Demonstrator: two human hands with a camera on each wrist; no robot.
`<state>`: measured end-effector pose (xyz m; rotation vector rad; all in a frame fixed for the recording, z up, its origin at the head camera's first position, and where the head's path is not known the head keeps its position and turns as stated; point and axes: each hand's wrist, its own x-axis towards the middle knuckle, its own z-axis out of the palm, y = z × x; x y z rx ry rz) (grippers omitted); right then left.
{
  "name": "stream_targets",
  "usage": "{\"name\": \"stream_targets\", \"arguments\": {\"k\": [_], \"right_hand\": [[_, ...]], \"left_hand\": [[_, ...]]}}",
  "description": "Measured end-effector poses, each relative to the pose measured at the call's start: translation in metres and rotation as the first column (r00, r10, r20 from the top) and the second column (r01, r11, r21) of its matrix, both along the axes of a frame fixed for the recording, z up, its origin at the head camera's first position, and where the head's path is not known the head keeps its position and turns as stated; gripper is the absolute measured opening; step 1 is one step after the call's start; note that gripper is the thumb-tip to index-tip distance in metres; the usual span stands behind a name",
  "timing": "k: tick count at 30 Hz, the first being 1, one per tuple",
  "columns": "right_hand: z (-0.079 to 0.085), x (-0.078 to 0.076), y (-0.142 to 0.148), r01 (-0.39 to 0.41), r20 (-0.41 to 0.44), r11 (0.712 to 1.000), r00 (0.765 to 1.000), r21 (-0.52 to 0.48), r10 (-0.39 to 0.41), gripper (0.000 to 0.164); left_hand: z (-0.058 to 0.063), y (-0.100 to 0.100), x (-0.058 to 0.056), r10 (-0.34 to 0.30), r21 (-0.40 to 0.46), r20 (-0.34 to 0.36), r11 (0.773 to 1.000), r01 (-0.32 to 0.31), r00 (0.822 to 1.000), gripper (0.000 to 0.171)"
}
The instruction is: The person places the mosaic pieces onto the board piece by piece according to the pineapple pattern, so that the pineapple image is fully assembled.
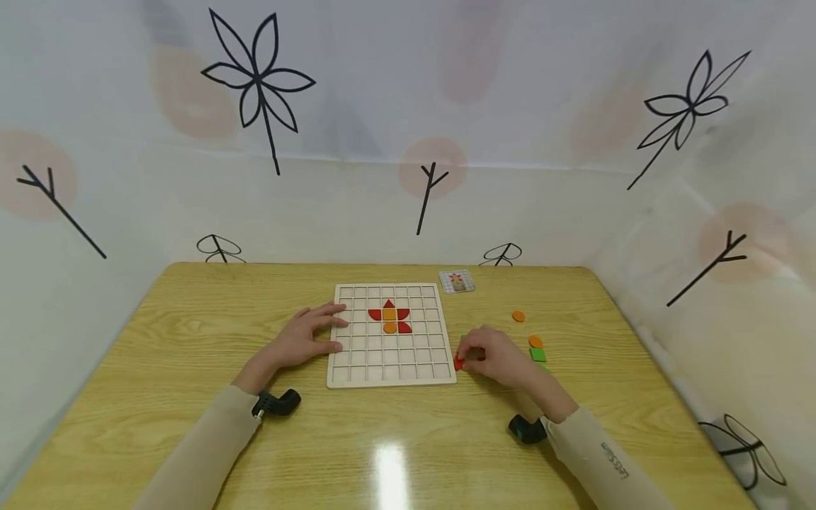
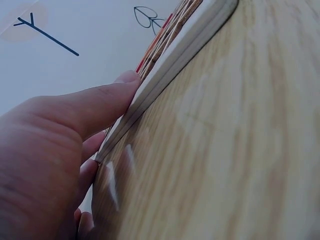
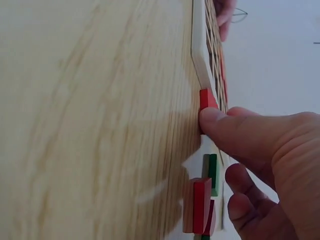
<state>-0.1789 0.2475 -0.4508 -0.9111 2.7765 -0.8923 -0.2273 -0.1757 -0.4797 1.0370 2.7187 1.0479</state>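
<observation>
A white wooden grid board lies on the table, with several red pieces and two orange pieces, a square and a disc, set in its cells. My left hand rests on the board's left edge, fingers spread and fairly straight; the thumb touches the rim in the left wrist view. Just off the board's right edge, my right hand pinches a red piece between thumb and forefinger. Beneath that hand lie another red piece and a green piece.
A small picture card lies behind the board's far right corner. Right of the right hand are two orange discs and a green square. White patterned cloth stands behind the wooden table.
</observation>
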Motion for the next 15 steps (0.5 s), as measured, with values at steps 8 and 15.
{"name": "stream_targets", "arguments": {"k": [8, 15], "right_hand": [[0.0015, 0.0012, 0.0044, 0.007, 0.043, 0.998, 0.999, -0.058, -0.005, 0.021], [0.0035, -0.0063, 0.0042, 0.071, 0.073, 0.988, 0.995, -0.135, -0.062, 0.015]], "left_hand": [[0.0022, 0.0018, 0.0009, -0.003, 0.01, -0.001, 1.0, 0.003, 1.0, 0.044], [0.0006, 0.0006, 0.0004, -0.006, 0.015, -0.005, 1.0, 0.006, 1.0, 0.044]]}}
